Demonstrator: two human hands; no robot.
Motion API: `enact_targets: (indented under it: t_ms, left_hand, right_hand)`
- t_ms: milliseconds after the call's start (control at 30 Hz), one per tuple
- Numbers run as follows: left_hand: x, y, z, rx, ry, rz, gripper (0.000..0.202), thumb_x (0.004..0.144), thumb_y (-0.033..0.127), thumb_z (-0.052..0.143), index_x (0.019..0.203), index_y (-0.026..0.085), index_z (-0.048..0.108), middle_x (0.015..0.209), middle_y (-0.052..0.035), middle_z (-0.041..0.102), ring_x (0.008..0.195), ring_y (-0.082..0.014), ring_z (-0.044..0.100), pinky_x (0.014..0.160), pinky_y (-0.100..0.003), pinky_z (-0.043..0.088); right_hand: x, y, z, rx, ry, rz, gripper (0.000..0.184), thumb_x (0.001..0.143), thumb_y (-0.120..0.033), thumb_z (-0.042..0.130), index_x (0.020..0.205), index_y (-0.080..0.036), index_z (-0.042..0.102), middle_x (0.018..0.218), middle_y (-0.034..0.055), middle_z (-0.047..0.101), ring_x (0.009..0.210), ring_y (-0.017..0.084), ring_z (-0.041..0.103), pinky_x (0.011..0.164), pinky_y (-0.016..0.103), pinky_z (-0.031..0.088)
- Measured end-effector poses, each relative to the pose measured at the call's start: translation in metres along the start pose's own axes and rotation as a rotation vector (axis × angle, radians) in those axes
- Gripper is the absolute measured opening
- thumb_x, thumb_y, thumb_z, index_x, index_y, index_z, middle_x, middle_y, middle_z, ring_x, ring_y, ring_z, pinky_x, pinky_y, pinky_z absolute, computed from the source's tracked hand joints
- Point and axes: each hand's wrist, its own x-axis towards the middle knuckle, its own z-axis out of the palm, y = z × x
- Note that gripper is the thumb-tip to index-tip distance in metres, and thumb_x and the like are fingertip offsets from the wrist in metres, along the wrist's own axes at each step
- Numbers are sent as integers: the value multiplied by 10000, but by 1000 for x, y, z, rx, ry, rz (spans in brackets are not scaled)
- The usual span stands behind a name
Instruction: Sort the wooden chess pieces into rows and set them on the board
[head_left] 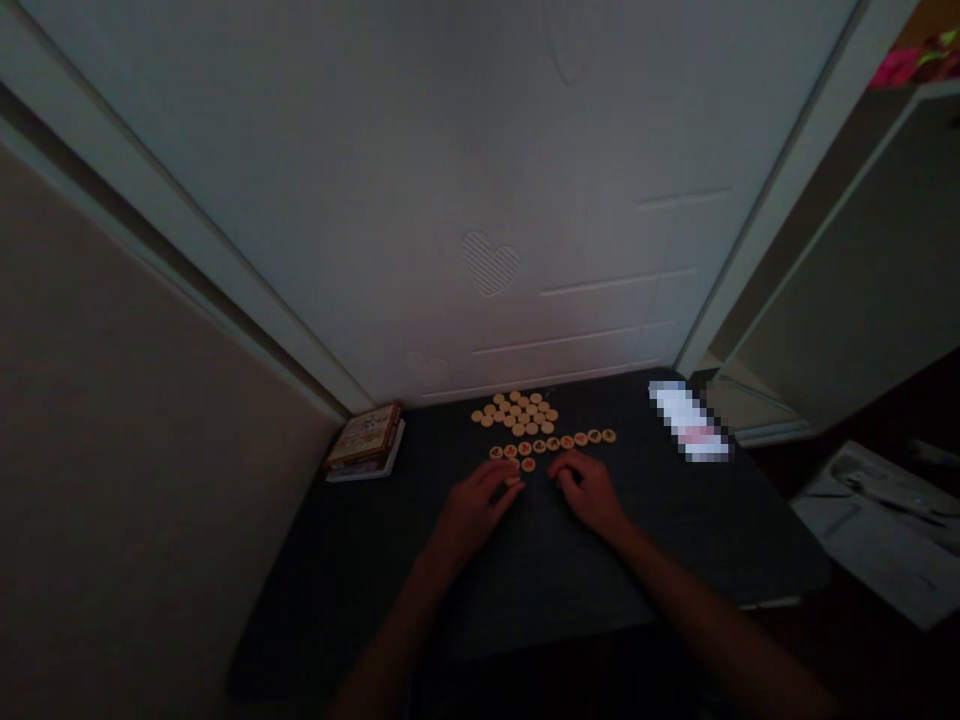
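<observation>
Several round wooden game discs lie on a dark table (360, 560). A tight cluster of face-down discs (517, 411) sits near the far edge. In front of it runs a row of face-up discs (559, 441) with red or dark marks. My left hand (480, 505) rests on the table with fingers curled, its fingertips touching a disc (527, 464) at the row's left end. My right hand (589, 490) lies beside it, fingers bent down just below the row. The dim light hides whether either hand pinches a disc.
A small printed box (365, 438) lies at the table's far left corner. A blurred white item (688, 421) lies at the far right. A pale door stands behind the table. A white cabinet and papers (877, 520) are to the right.
</observation>
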Motion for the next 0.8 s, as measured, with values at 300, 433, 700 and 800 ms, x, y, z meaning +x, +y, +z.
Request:
enact_targets:
  t_ms: [300, 433, 700, 800]
  left_hand:
    - [73, 2, 15, -226, 33, 14, 201, 934, 229, 650, 1129, 239, 696, 1172, -59, 714, 1092, -201, 688, 879, -360, 632]
    - [94, -7, 4, -211, 57, 41, 225, 941, 224, 635, 1158, 235, 696, 1193, -61, 719, 1112, -208, 685, 937, -394, 610]
    - [81, -22, 11, -192, 120, -11, 207, 956, 252, 622, 1146, 251, 705, 1207, -59, 731, 1142, -223, 685, 1023, -437, 564]
    - [68, -22, 14, -232, 127, -55, 158, 958, 259, 621, 1081, 250, 718, 1204, -60, 731, 1148, -230, 684, 1029, -440, 562]
  right_hand:
    - [28, -6, -13, -33, 134, -96, 222, 881, -102, 511, 967, -224, 675, 938, 49, 700, 898, 207, 656, 826, 342, 517]
    - [56, -10, -15, -101, 171, -195, 262, 890, -99, 525, 1069, -232, 662, 991, 60, 687, 937, 213, 649, 848, 361, 537]
    - [58, 2, 5, -139, 79, -374, 315, 908, -116, 563, 1180, -251, 646, 1158, 93, 657, 1098, 222, 650, 961, 397, 559]
    - [52, 4, 7, -137, 28, -387, 346, 908, -116, 570, 1216, -259, 641, 1179, 95, 665, 1104, 220, 658, 956, 387, 572]
